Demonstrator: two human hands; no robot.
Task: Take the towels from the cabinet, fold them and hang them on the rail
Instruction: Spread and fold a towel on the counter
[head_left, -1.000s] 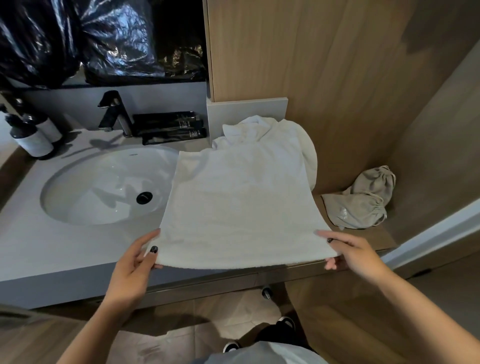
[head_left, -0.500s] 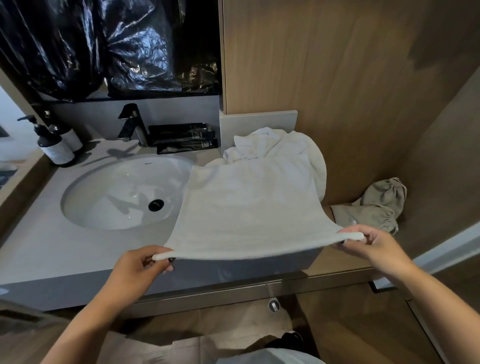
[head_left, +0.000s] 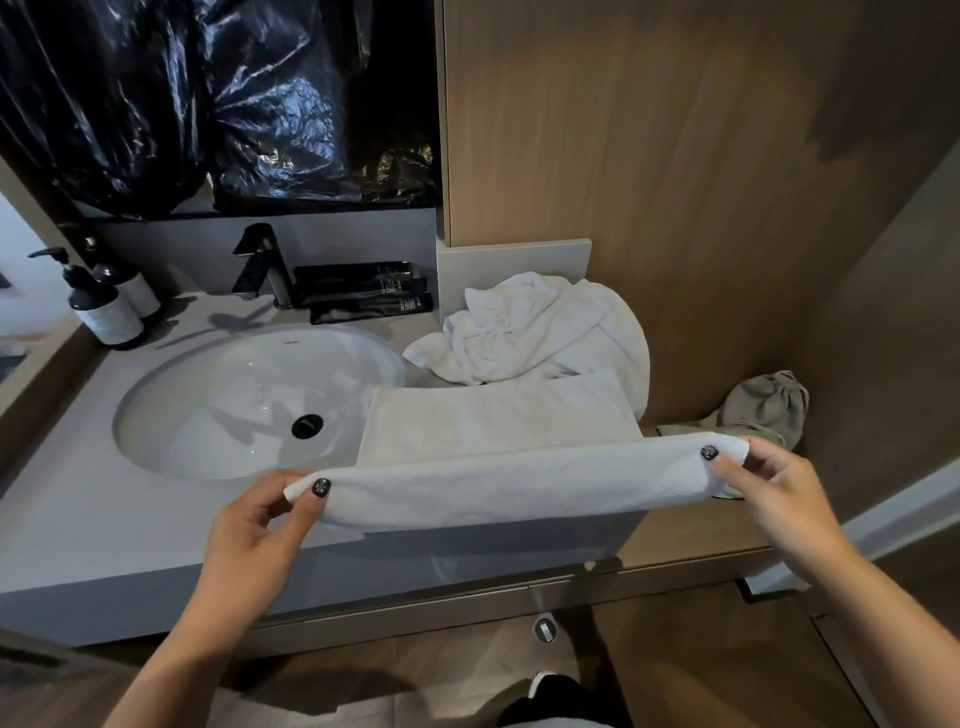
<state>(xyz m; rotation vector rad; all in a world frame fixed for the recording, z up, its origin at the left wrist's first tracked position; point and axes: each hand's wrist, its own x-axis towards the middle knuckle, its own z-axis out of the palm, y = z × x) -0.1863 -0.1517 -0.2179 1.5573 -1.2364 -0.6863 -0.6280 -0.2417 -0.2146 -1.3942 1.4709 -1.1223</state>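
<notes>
Beside the sink (head_left: 171, 415): white towel (head_left: 498, 447), far half lying flat.
Handling: soft, light, limp; hold the corners.
Left hand (head_left: 260, 525): pinching the near-left corner.
Right hand (head_left: 763, 483): pinching the near-right corner.

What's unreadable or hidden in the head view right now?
- Towel rail and cabinet: not in frame.
- Labels on the pump bottles and black tubes: too small.
- Countertop front right: covered by the folded towel pinched by left hand and right hand.
- Crumpled towels: count unclear.
</notes>
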